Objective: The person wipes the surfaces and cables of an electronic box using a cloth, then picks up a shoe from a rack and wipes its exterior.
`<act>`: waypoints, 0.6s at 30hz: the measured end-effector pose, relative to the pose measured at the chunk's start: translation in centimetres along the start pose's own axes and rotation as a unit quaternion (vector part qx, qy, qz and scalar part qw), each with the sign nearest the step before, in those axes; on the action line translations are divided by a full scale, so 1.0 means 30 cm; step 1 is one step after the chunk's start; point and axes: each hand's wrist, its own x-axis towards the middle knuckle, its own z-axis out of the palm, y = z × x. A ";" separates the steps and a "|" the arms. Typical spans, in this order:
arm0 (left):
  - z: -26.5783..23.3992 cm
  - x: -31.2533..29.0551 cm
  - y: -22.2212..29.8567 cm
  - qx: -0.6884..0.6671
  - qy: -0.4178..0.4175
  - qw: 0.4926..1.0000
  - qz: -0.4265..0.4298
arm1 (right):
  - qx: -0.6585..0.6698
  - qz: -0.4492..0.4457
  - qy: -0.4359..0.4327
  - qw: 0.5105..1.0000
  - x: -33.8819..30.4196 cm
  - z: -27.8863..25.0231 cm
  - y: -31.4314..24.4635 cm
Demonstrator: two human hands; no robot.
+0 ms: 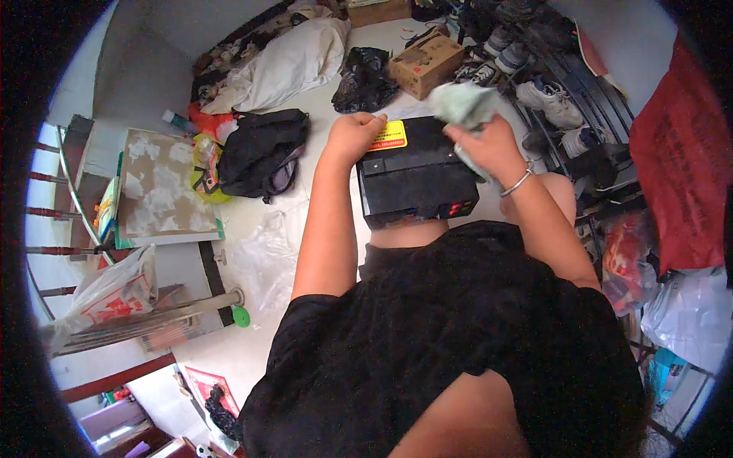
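Note:
A black box-shaped case (416, 182) sits in front of me, with a strip and rivets along its top. A yellow and red sticker (394, 135) is on its far left part. My left hand (355, 137) is closed on the case's far left edge, fingertips beside the sticker. Over the right side of the case, my right hand (492, 149) is closed on a pale, crumpled cloth (463, 104). The cloth bunches up past my fingers, and another part of it hangs below my palm.
Ahead lie a black plastic bag (366, 79) and a cardboard box (426, 66). A black backpack (263, 153) and clear plastic wrap (267, 256) are on the floor to the left. On the right stands a shoe rack with several shoes (550, 104), beside a red bag (683, 164).

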 end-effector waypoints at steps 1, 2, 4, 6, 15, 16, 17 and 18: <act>0.000 0.007 -0.005 -0.003 0.000 1.000 0.000 | -0.106 -0.075 -0.060 0.990 0.010 -0.013 -0.050; -0.006 0.014 -0.026 0.011 -0.001 1.000 -0.005 | -0.139 -0.151 -0.129 0.970 -0.001 -0.017 -0.132; -0.002 0.022 -0.003 0.049 -0.004 0.999 0.003 | -0.175 -0.205 -0.184 0.945 0.001 -0.004 -0.151; 0.000 0.026 -0.004 0.056 0.000 0.998 0.017 | -0.187 -0.210 -0.182 0.942 0.001 0.007 -0.150; 0.001 0.018 0.029 0.103 0.018 0.993 0.049 | -0.284 -0.265 -0.278 0.878 0.026 0.012 -0.197; 0.002 0.015 0.030 0.103 0.019 0.993 0.049 | -0.296 -0.265 -0.295 0.869 0.026 0.014 -0.203; 0.004 0.011 0.031 0.099 0.019 0.994 0.036 | -0.308 -0.265 -0.312 0.859 0.027 0.013 -0.210; 0.004 0.008 0.030 0.095 0.020 0.995 0.024 | -0.308 -0.267 -0.312 0.858 0.027 0.012 -0.219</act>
